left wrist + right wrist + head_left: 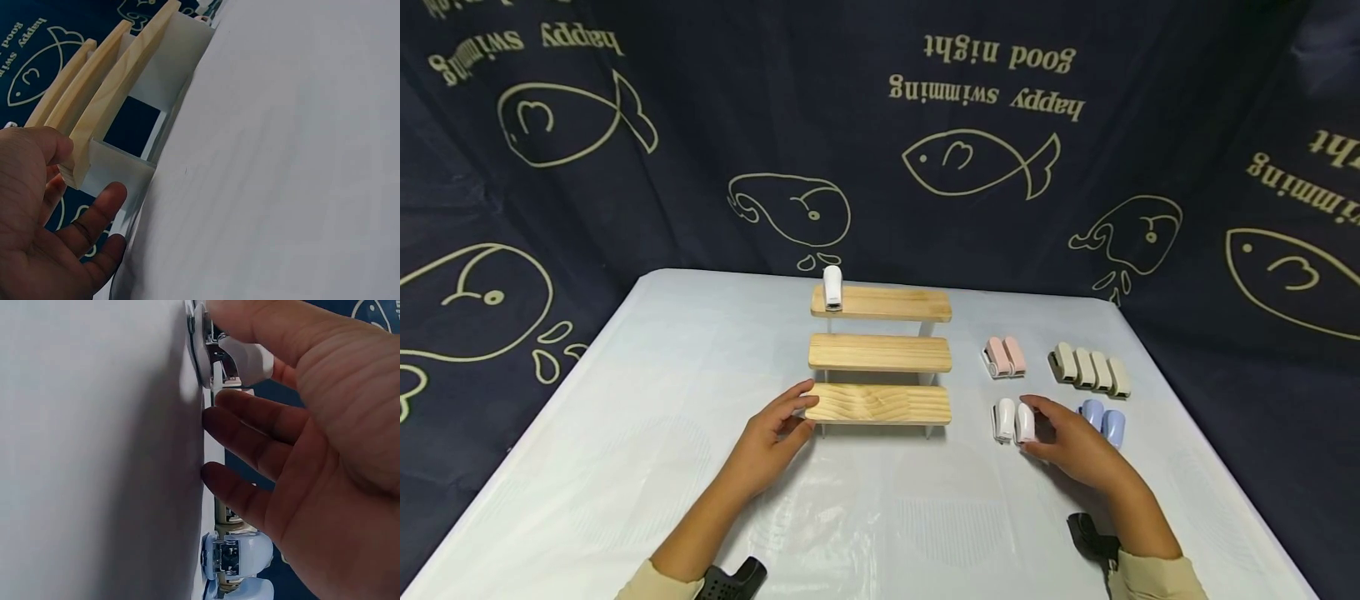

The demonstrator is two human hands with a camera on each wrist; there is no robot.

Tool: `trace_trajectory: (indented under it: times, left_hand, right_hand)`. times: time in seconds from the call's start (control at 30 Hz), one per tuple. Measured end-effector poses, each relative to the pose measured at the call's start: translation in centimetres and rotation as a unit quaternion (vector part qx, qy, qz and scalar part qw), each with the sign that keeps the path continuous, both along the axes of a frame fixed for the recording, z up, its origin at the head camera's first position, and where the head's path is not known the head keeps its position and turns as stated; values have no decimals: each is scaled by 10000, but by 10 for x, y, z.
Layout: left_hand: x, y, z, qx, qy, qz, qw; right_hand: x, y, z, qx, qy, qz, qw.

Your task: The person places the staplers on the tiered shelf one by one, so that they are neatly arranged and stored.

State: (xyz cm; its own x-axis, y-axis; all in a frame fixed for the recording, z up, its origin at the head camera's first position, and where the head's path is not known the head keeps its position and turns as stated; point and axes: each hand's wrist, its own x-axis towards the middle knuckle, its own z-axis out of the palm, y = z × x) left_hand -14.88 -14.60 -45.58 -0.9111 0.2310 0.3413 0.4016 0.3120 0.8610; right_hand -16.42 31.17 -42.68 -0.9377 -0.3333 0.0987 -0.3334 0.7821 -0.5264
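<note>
A three-step display stand (880, 354) with wooden treads stands mid-table. At the left end of its lowest tread (119, 94), my left hand (767, 442) grips the wood between thumb and index finger, the other fingers loosely spread. To the right of the stand, my right hand (1075, 442) pinches a white mini stapler (1025, 423) between thumb and index finger; its remaining fingers (250, 437) extend beside it. Another white mini stapler (1003, 419) stands close on its left. One more white mini stapler (832, 288) sits on the left end of the top tread.
Behind the right hand are two pink staplers (1004, 357) and a row of several cream staplers (1090, 369). Two blue staplers (1102, 422) stand just right of that hand. A white cloth covers the table (625, 450); a dark printed curtain (880, 108) hangs behind.
</note>
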Motion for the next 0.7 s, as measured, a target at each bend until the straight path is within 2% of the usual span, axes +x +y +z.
trace_trajectory:
  times: [0.33, 0.47, 0.7]
  left_hand:
    - [0, 0, 2, -47, -96, -11, 9999]
    - [0, 0, 2, 29, -85, -31, 10000]
    - [1, 2, 3, 108, -80, 10, 9999]
  right_hand:
    - [0, 0, -3, 78, 194, -74, 9998]
    - [1, 0, -3, 65, 128, -185, 9997]
    - [2, 0, 2, -264, 226, -172, 9992]
